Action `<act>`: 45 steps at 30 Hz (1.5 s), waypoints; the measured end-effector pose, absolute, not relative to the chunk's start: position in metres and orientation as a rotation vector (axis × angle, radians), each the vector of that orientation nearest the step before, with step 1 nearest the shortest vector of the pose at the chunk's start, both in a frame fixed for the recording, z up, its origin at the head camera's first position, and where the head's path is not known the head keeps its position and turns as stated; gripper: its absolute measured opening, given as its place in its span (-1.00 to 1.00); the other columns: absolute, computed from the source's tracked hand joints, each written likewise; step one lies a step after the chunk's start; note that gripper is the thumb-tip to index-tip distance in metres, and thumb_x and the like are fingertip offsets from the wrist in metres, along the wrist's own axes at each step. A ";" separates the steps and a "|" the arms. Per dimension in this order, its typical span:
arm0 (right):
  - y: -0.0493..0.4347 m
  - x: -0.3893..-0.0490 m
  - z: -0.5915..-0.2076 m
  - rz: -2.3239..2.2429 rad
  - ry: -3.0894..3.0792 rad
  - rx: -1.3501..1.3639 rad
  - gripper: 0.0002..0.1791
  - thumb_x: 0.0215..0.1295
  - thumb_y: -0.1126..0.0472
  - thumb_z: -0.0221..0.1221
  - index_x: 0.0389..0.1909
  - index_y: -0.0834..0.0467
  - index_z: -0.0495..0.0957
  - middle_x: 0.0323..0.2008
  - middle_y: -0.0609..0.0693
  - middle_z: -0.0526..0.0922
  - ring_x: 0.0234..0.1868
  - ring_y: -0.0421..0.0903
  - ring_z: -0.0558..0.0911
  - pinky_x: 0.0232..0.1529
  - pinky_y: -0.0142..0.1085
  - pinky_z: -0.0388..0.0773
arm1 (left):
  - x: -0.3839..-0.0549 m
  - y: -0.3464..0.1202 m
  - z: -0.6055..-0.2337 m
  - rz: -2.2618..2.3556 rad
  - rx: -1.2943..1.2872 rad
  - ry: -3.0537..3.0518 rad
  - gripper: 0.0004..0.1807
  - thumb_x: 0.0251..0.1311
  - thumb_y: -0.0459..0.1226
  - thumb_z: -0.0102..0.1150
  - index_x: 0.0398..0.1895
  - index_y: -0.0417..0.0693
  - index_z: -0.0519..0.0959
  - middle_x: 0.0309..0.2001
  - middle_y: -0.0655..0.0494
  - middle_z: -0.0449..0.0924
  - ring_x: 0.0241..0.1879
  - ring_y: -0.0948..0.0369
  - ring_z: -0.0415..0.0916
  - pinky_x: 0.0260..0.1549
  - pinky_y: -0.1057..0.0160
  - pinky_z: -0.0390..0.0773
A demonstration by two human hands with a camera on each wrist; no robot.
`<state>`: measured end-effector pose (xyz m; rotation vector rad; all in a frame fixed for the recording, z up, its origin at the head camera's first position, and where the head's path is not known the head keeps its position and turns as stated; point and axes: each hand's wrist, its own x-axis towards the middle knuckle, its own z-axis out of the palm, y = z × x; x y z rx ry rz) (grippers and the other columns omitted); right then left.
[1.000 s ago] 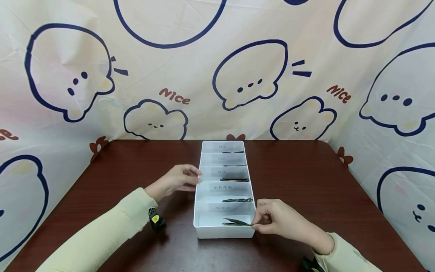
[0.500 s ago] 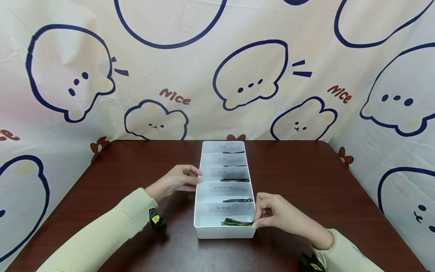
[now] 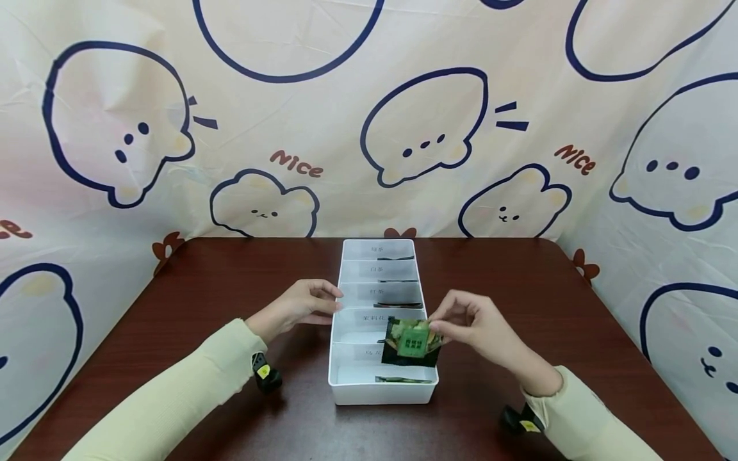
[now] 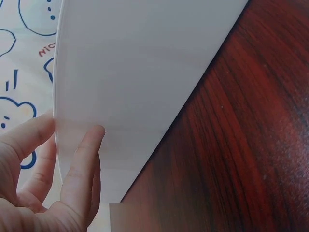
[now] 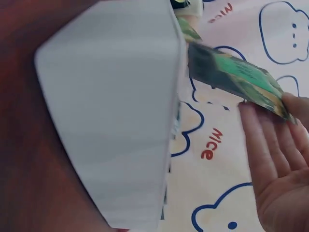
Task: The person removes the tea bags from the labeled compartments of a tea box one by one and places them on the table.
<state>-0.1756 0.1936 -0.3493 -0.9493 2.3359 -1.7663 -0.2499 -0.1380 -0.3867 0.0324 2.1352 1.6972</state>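
Observation:
A long white divided box [image 3: 382, 394] stands on the table, each compartment bearing a printed Chinese label. Over its nearest compartments my right hand [image 3: 481, 330] pinches a green and black tea sachet [image 3: 412, 342] by its right edge, thumb against fingers. The right wrist view shows that sachet [image 5: 236, 72] raised above the rim. My left hand [image 3: 300, 304] touches the box's left side. In the left wrist view, two fingertips of the left hand [image 4: 53, 183] meet the rim, and another digit lies along the outer wall [image 4: 145, 63]. More sachets [image 3: 403, 380] remain in the front compartment.
Thin dark sachets [image 3: 398, 305] stand edge-on in the compartments farther back. The dark brown wooden table [image 3: 496, 275] extends on both sides of the box. A cartoon-printed cloth [image 3: 340, 128] hangs behind and beside it.
My right hand has risen and moved away from me, lifting one sachet out of the front compartment and turning its printed face into view. The left hand has stayed at the box's side.

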 end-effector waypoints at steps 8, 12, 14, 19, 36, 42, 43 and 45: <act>0.204 -0.211 -0.326 -2.097 2.281 -0.700 -0.93 0.26 0.38 0.23 -0.34 0.16 0.58 -0.44 -0.09 0.74 -0.55 -0.13 0.69 -0.50 -0.19 0.69 | -0.250 -0.139 -0.388 1.678 0.036 2.141 -0.68 0.11 -0.39 0.34 -0.06 -0.27 0.54 -0.17 -0.12 0.50 -0.26 0.11 0.61 -0.01 -0.12 0.59; 0.215 -0.240 -0.316 -2.242 2.231 -0.585 -0.93 0.27 0.36 0.23 -0.34 0.13 0.60 -0.44 -0.09 0.74 -0.53 -0.18 0.69 -0.50 -0.31 0.68 | -0.250 -0.139 -0.387 1.680 0.037 2.138 -0.68 0.11 -0.38 0.34 -0.06 -0.26 0.54 -0.17 -0.11 0.51 -0.26 0.12 0.61 -0.01 -0.12 0.59; 0.222 -0.256 -0.313 -2.275 2.235 -0.515 -0.95 0.27 0.33 0.23 -0.33 0.11 0.61 -0.45 -0.11 0.74 -0.52 -0.21 0.68 -0.50 -0.35 0.67 | -0.250 -0.139 -0.387 1.683 0.037 2.137 -0.68 0.11 -0.39 0.34 -0.06 -0.27 0.54 -0.18 -0.10 0.50 -0.26 0.12 0.61 -0.02 -0.11 0.60; 0.236 -0.296 -0.314 -2.230 2.318 -0.303 -0.94 0.25 0.17 0.28 -0.31 0.06 0.63 -0.44 -0.16 0.74 -0.52 -0.24 0.66 -0.49 -0.39 0.66 | -0.250 -0.139 -0.386 1.687 0.033 2.136 -0.67 0.11 -0.39 0.34 -0.06 -0.27 0.54 -0.17 -0.11 0.50 -0.26 0.12 0.61 -0.04 -0.10 0.61; 0.253 -0.363 -0.395 -1.644 2.371 -0.009 -0.62 0.33 0.08 0.21 0.00 0.28 0.52 -0.36 -0.12 0.67 -0.38 -0.18 0.67 -0.11 -0.10 0.69 | -0.250 -0.138 -0.387 1.689 0.028 2.144 -0.66 0.08 -0.41 0.35 -0.06 -0.28 0.54 -0.20 -0.09 0.50 -0.27 0.12 0.61 -0.05 -0.09 0.62; 0.256 -0.368 -0.408 -1.606 2.342 0.004 -0.59 0.35 0.11 0.20 0.07 0.31 0.50 -0.36 -0.13 0.69 -0.36 -0.19 0.69 -0.24 -0.22 0.71 | -0.250 -0.138 -0.387 1.687 0.021 2.144 -0.67 0.08 -0.42 0.35 -0.07 -0.29 0.54 -0.20 -0.09 0.50 -0.27 0.12 0.61 -0.05 -0.10 0.62; 0.257 -0.369 -0.409 -1.605 2.337 0.006 -0.58 0.34 0.11 0.20 0.08 0.31 0.49 -0.35 -0.12 0.69 -0.35 -0.18 0.70 -0.22 -0.21 0.71 | -0.250 -0.138 -0.387 1.688 0.021 2.143 -0.66 0.08 -0.42 0.35 -0.06 -0.29 0.54 -0.20 -0.09 0.50 -0.28 0.12 0.61 -0.05 -0.10 0.62; 0.258 -0.369 -0.412 -1.593 2.333 0.020 -0.56 0.33 0.10 0.22 0.11 0.29 0.49 -0.30 -0.09 0.70 -0.32 -0.17 0.70 -0.17 -0.18 0.70 | -0.250 -0.138 -0.386 1.688 0.019 2.142 -0.65 0.08 -0.42 0.35 -0.05 -0.30 0.54 -0.20 -0.09 0.50 -0.27 0.12 0.61 -0.05 -0.10 0.62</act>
